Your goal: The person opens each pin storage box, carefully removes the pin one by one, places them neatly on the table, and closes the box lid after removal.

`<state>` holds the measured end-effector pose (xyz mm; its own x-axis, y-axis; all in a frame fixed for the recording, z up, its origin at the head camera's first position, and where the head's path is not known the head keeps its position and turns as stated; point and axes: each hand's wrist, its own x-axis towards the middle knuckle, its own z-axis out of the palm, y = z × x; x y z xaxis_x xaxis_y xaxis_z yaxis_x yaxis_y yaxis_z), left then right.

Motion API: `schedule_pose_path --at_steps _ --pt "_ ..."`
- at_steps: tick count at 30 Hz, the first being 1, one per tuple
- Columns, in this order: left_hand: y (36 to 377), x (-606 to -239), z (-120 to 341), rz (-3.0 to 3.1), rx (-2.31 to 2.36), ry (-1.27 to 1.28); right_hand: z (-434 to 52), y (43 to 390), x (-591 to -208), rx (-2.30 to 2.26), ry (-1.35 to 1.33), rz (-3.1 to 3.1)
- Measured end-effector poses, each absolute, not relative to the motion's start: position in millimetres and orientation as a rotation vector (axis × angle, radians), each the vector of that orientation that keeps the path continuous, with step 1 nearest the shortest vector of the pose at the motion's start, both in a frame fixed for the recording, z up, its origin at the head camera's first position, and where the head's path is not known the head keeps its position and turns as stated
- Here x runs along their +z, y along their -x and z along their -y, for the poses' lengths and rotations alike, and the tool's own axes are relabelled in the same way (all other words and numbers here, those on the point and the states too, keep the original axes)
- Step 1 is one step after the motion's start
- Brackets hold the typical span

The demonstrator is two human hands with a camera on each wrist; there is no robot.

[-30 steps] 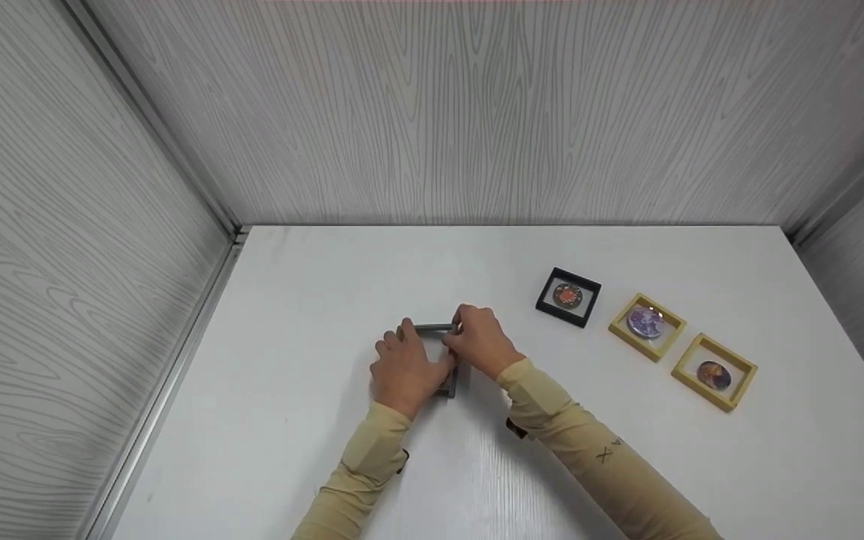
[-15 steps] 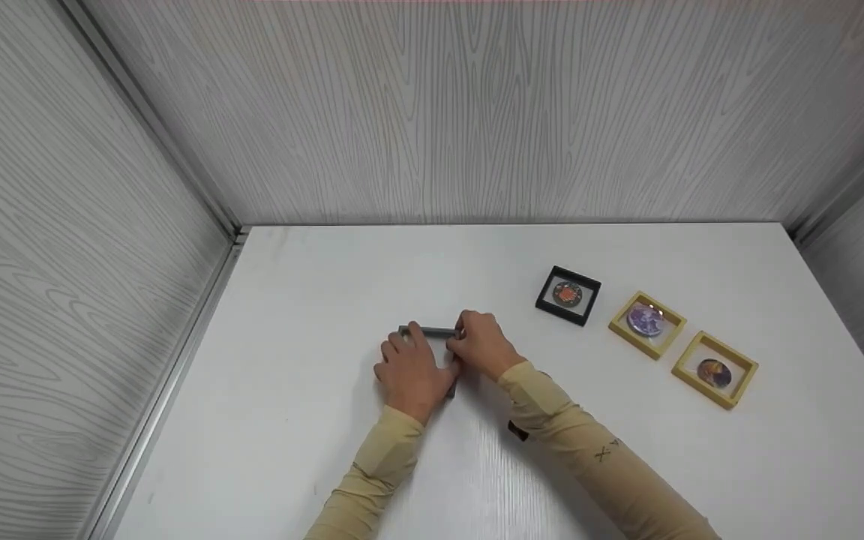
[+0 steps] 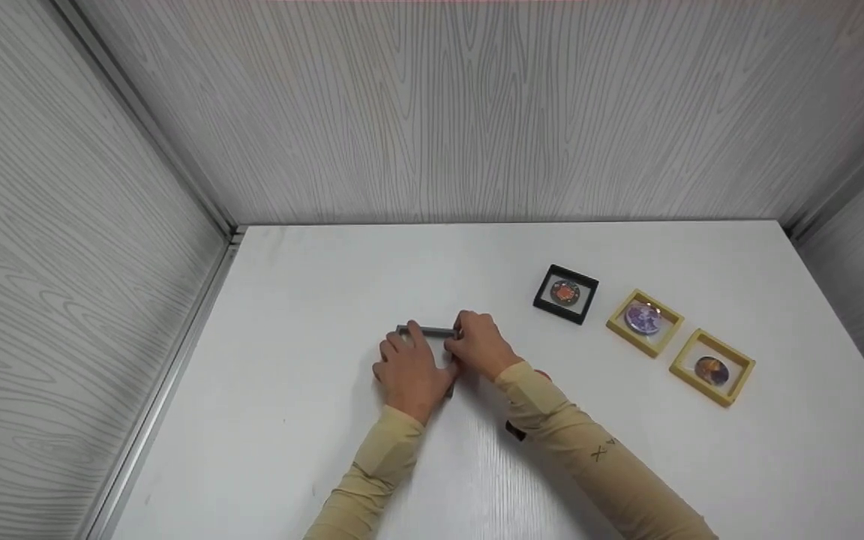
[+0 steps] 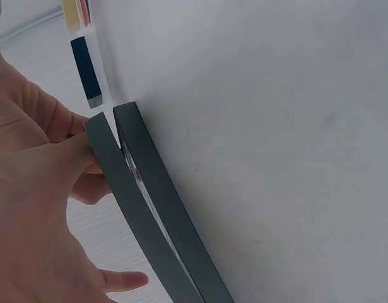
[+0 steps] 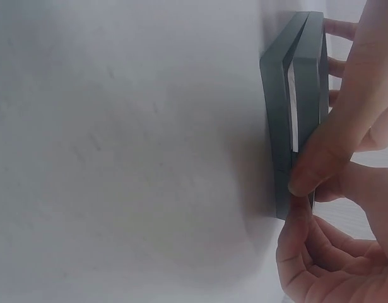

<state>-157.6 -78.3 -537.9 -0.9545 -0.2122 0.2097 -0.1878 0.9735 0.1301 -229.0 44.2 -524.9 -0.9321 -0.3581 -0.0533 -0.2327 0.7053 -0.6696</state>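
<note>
A dark grey-green square display frame [image 3: 436,331] lies on the white table under both hands. In the left wrist view its two halves [image 4: 162,227] sit one against the other with a narrow wedge-shaped gap and clear film between. My left hand [image 3: 411,375] spreads over the frame with fairly straight fingers. Its thumb [image 5: 313,167] presses the side at the seam. My right hand [image 3: 484,346] pinches the frame's far right corner with curled fingers, close to the left thumb. Much of the frame's face is hidden beneath the left hand.
To the right lie a black frame [image 3: 540,302] with an orange-centred round piece, a yellow frame [image 3: 631,341] with a purple disc and another yellow frame [image 3: 741,382] with a brownish disc. Wood-grain panels [image 3: 432,112] enclose the table at the back and sides.
The left hand has shifted slightly right and towards the person on the frame, showing more of its far edge. The right hand has kept pinching the corner and has barely moved.
</note>
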Motion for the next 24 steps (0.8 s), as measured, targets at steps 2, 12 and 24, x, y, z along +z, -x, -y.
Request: schedule_pose_path --at_steps 2,12,24 --pt "157.6 -538.1 77.7 2.898 -0.147 -0.301 -44.2 228.2 -524.8 -1.042 0.476 -2.736" --pt "158.6 -541.8 76.4 2.921 -0.072 -0.307 -43.9 225.5 -527.2 -1.050 0.435 -2.710" --pt "155.0 -539.7 78.6 2.889 0.049 -0.259 -51.9 225.2 -529.1 -1.107 0.435 -2.662"
